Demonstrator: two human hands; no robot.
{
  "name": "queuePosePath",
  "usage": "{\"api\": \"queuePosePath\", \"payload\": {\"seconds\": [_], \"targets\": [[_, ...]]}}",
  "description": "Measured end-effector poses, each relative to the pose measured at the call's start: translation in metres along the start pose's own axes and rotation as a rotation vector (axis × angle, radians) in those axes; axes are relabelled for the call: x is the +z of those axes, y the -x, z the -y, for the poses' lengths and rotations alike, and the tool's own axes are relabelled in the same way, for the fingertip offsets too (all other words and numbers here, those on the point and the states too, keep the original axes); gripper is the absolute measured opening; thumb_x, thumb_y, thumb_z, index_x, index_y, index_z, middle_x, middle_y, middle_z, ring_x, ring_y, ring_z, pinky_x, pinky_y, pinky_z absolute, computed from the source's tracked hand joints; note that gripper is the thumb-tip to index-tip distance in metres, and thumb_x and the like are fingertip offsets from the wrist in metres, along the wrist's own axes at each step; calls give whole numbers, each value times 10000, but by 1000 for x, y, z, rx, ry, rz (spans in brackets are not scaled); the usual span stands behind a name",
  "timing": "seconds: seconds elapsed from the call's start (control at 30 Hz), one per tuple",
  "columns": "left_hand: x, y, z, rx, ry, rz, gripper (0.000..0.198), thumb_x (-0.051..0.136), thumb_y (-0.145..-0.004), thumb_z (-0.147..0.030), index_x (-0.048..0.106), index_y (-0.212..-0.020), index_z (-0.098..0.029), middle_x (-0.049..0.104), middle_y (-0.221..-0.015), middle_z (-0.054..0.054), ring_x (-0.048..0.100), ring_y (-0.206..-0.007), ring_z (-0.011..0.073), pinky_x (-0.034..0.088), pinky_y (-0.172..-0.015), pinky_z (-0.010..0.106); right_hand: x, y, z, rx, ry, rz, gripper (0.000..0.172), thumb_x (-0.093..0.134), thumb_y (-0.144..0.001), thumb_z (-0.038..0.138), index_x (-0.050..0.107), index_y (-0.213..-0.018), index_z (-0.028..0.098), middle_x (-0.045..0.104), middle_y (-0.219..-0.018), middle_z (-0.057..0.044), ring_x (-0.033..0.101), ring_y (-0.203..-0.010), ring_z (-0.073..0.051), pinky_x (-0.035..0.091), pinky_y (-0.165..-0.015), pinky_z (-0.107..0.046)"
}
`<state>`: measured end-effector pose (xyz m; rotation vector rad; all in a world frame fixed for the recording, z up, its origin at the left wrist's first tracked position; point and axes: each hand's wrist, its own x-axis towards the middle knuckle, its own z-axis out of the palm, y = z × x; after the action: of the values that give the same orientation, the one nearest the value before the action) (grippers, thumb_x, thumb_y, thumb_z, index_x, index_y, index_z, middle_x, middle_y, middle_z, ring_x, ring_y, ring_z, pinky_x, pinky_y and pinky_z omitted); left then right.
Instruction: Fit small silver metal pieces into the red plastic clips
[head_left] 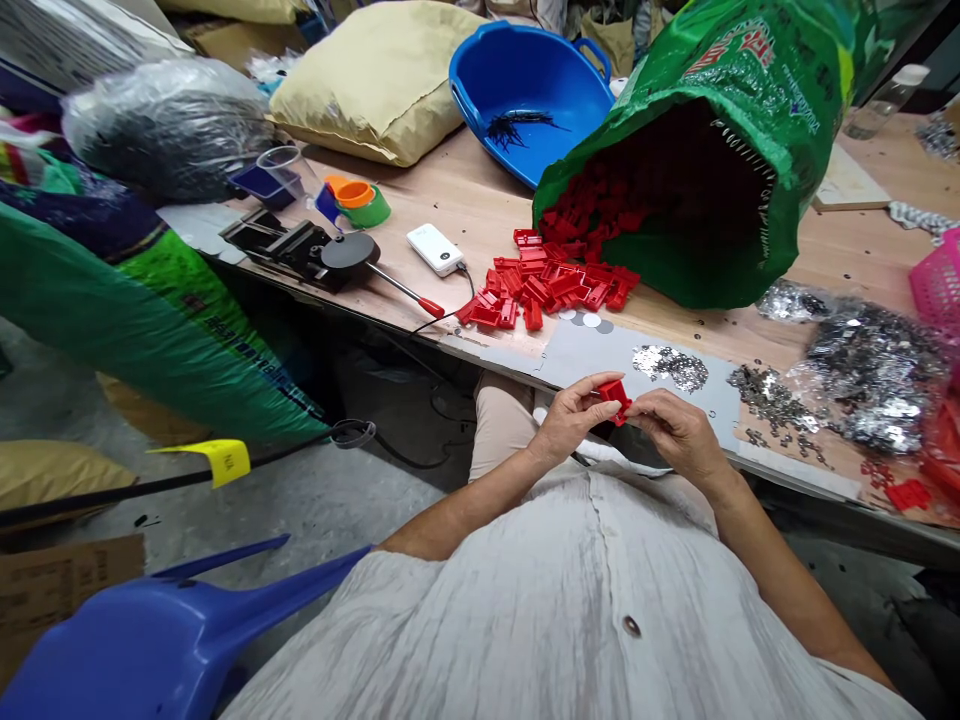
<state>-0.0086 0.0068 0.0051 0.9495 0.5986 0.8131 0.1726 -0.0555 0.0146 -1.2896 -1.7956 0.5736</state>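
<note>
My left hand [568,421] pinches a small red plastic part [613,396] between thumb and fingers, just off the table's front edge. From the other side my right hand [677,432] meets the part with closed fingertips; whatever small thing they may hold is too hidden to make out. Beyond the hands lies a pile of similar red parts [551,280], spilling from the mouth of a green woven sack [780,230]. Small shiny metal pieces [671,367] are heaped on a grey sheet [585,352] close to my right hand.
Darker metal pieces [780,400] and a clear bag of metal parts [866,370] lie to the right. A hand-lever tool [350,258], a white power bank [436,249] and a blue basin [532,90] stand left and behind. A blue chair [142,640] is at lower left.
</note>
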Motion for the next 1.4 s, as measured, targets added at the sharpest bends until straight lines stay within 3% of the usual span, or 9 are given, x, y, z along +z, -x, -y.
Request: {"api": "queuePosePath", "payload": {"seconds": [0.43, 0.6, 0.7, 0.8, 0.97, 1.13, 1.4], "targets": [[-2, 0, 3, -29, 42, 6, 521, 787, -727, -349, 669, -1205, -181, 701, -906, 44, 620, -787, 120, 517, -774, 254, 0, 2, 2, -5, -8, 45, 146, 546, -940, 261, 668, -1015, 285, 690, -950, -51, 646, -895, -200, 527, -786, -358], [-4, 0, 5, 2, 1, 23, 488, 788, -727, -331, 669, -1177, -186, 681, -898, 23, 617, -802, 118, 502, -819, 262, 2, 9, -1, 183, -23, -23, 164, 617, -905, 349, 616, -1044, 260, 652, -885, -22, 575, -673, -151, 474, -614, -294], [-7, -1, 7, 39, -48, 20, 478, 809, -700, -296, 655, -1139, -185, 675, -965, 33, 628, -859, 126, 491, -848, 261, -1, 12, -4, 274, 13, -18, 260, 530, -952, 376, 586, -1174, 253, 640, -943, -35, 588, -748, -162, 482, -690, -303], [-11, -5, 11, 95, -139, 21, 455, 814, -685, -268, 627, -1091, -183, 653, -1102, 63, 633, -932, 147, 496, -870, 281, -3, 15, -9, 256, 76, -9, 316, 432, -989, 357, 602, -1231, 246, 619, -1041, -72, 601, -943, -200, 478, -833, -339], [-20, -17, 14, 211, -445, 65, 355, 758, -740, -246, 610, -1053, -170, 666, -1088, 77, 632, -971, 168, 490, -901, 299, -2, 17, -16, 269, 164, 0, 308, 476, -965, 340, 659, -1189, 232, 608, -896, -62, 596, -800, -191, 488, -730, -325], [-24, -31, 8, 234, -780, 99, 328, 731, -745, -210, 634, -1058, -193, 692, -995, 29, 638, -888, 151, 484, -862, 272, 0, 11, -18, 307, 268, 25, 240, 549, -928, 312, 681, -1108, 224, 700, -966, -54, 642, -783, -186, 493, -732, -328], [-23, -41, 8, 285, -887, 211, 374, 708, -758, -203, 667, -1130, -193, 703, -1129, 68, 645, -1038, 185, 460, -962, 294, 2, 5, -25, 282, 310, 81, 221, 538, -925, 274, 714, -1051, 224, 723, -1005, -55, 676, -884, -209, 511, -800, -354]]}}
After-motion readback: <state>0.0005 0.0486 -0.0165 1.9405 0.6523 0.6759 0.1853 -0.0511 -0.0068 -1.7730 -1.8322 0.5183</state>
